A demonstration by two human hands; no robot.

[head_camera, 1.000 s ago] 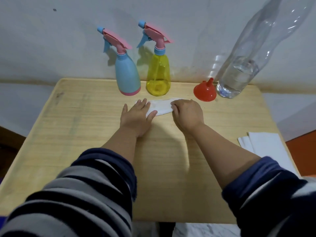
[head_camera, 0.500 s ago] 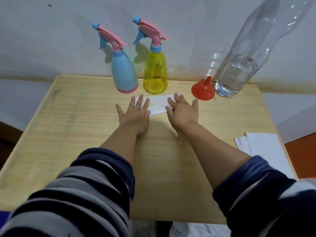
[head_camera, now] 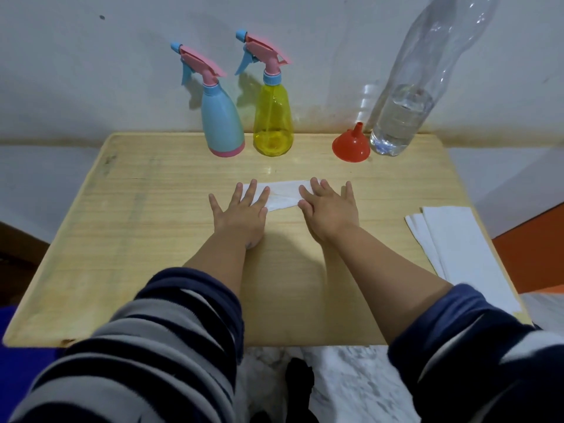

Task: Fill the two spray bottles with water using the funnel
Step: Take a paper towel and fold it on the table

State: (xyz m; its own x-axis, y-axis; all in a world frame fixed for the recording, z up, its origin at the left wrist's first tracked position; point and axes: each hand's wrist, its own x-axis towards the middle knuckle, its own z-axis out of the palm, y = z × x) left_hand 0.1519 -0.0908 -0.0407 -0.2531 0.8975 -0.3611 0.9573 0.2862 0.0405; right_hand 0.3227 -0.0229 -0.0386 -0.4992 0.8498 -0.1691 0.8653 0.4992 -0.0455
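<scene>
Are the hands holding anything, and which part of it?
Nothing is gripped. The left hand and right hand lie flat, fingers straight, pressing the ends of the white tissue against the table.

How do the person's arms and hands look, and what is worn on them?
Both arms wear a knitted top with wide dark navy and grey stripes. The left sleeve and the right sleeve are pushed up, so the forearms are bare. The left hand and right hand wear no gloves, and no rings or watch are visible.

Bottles [head_camera: 224,123], funnel [head_camera: 351,146] block back edge
</scene>
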